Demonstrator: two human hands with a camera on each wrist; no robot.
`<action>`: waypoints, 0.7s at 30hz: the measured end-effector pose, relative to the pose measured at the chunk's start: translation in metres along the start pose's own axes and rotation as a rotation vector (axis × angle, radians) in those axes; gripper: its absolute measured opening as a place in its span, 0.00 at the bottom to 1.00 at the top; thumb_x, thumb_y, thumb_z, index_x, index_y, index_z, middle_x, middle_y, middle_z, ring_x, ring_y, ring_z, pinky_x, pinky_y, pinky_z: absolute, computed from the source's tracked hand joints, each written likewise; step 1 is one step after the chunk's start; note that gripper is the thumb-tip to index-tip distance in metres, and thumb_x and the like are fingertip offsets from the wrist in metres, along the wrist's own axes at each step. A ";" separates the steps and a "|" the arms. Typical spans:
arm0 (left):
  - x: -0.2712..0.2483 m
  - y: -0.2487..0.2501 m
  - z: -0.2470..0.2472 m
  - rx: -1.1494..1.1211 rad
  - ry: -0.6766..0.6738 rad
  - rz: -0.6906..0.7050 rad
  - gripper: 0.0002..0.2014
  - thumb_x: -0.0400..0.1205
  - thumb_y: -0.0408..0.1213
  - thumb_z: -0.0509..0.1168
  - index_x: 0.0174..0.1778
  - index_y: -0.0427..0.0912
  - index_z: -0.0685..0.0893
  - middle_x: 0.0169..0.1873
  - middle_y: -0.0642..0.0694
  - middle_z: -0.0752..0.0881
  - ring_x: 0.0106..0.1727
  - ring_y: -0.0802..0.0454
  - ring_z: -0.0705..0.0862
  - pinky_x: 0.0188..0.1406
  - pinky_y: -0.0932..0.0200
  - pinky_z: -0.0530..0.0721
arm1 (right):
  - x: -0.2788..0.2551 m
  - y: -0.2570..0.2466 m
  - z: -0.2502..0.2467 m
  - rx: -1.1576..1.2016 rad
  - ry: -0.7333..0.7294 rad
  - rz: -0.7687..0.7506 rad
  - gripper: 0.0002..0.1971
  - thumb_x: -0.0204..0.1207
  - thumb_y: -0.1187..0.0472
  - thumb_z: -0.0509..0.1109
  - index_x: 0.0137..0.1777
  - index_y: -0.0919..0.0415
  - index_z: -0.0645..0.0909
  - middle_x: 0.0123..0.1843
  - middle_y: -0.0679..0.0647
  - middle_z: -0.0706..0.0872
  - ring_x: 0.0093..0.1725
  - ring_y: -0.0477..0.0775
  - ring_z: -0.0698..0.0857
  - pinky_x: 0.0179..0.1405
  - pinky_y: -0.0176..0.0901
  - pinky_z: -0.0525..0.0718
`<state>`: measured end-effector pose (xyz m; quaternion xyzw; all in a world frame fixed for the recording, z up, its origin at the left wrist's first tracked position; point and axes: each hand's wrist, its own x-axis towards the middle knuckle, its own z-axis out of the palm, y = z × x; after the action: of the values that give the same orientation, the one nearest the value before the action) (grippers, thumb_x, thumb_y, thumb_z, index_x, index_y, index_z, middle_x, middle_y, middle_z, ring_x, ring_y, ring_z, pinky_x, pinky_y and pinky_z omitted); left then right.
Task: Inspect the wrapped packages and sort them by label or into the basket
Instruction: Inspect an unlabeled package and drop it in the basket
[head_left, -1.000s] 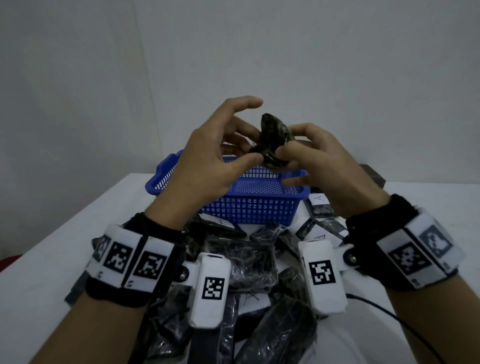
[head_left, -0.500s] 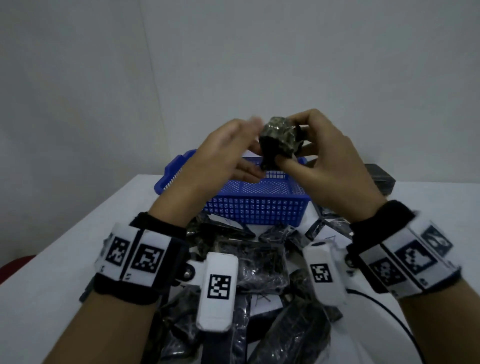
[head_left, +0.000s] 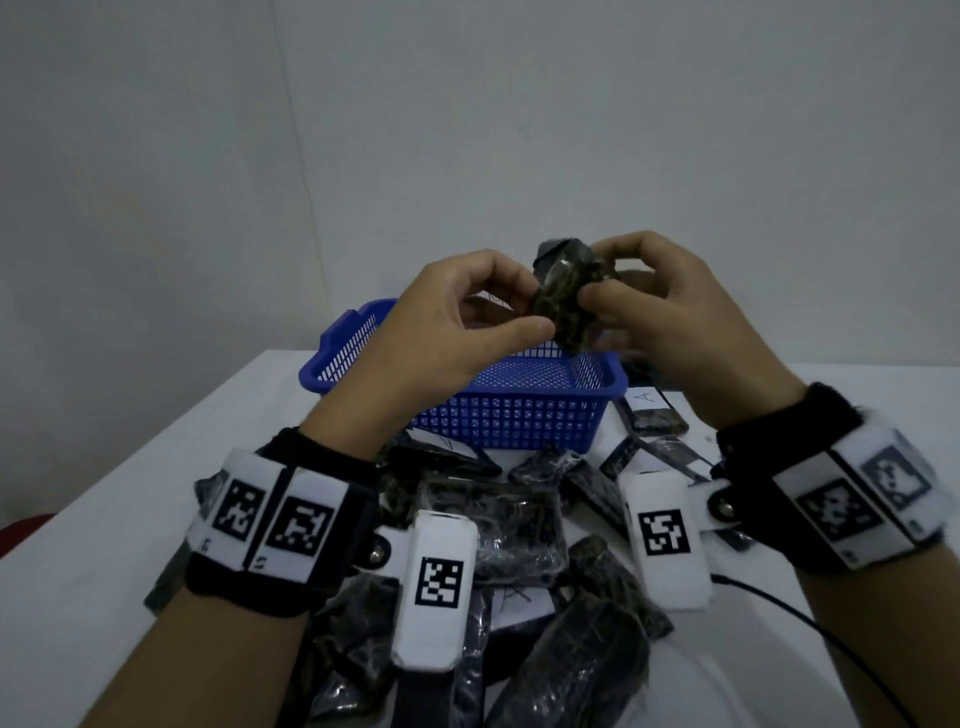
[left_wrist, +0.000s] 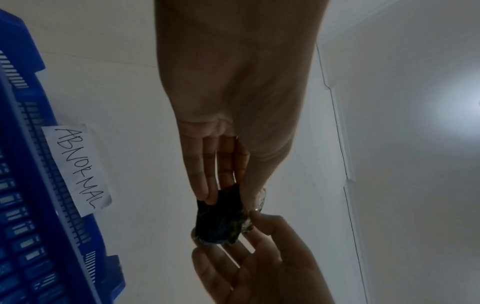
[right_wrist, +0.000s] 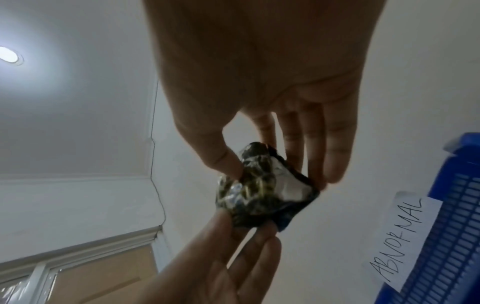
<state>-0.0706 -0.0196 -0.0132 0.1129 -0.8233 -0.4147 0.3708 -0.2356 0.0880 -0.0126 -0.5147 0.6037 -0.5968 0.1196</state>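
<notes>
I hold one wrapped package (head_left: 563, 296) up in front of me, above the blue basket (head_left: 519, 415), with both hands on it. My left hand (head_left: 441, 332) pinches its lower left edge between thumb and fingertips; in the left wrist view the fingers (left_wrist: 207, 174) lie along the dark wrap. My right hand (head_left: 675, 322) pinches the package from the 3 o'clock side, thumb against its front and the fingers curled behind its top. The package is small, crumpled and dark, with shiny clear film over mottled contents; the right wrist view shows a pale patch under the film (right_wrist: 291, 185).

The basket stands on the white table (head_left: 104, 545) at 12 o'clock from my wrists. A paper label reading "ABNORMAL" (left_wrist: 78, 168) is fixed to its rim. Just in front of the basket, toward 6 o'clock, lies a heap of dark wrapped packages (head_left: 514, 525). At 2 o'clock of the heap lies a package with a white label marked "A" (head_left: 647, 400), just beside the basket's right corner. A black cable (head_left: 810, 623) runs across the table at 4 o'clock.
</notes>
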 end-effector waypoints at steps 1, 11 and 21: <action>0.000 0.000 0.000 0.001 -0.010 0.000 0.07 0.79 0.35 0.75 0.50 0.44 0.84 0.46 0.48 0.89 0.46 0.50 0.91 0.54 0.55 0.90 | 0.000 0.001 0.002 -0.047 0.034 -0.057 0.13 0.79 0.61 0.74 0.62 0.57 0.79 0.51 0.58 0.92 0.44 0.54 0.92 0.43 0.51 0.90; 0.005 -0.009 -0.005 -0.070 0.088 0.069 0.08 0.82 0.27 0.70 0.56 0.38 0.83 0.50 0.44 0.87 0.49 0.44 0.92 0.53 0.51 0.91 | -0.004 -0.002 0.004 -0.091 -0.017 -0.166 0.25 0.75 0.48 0.80 0.68 0.52 0.77 0.61 0.46 0.87 0.56 0.47 0.91 0.55 0.49 0.90; 0.002 -0.007 -0.003 0.115 0.043 0.138 0.10 0.79 0.31 0.75 0.52 0.46 0.84 0.51 0.53 0.88 0.52 0.54 0.89 0.53 0.56 0.90 | 0.001 -0.001 0.012 0.027 0.012 -0.055 0.18 0.77 0.54 0.70 0.57 0.70 0.82 0.47 0.62 0.91 0.47 0.61 0.92 0.47 0.65 0.92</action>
<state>-0.0702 -0.0270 -0.0165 0.0861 -0.8433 -0.3378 0.4090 -0.2260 0.0804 -0.0146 -0.5259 0.5818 -0.6112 0.1064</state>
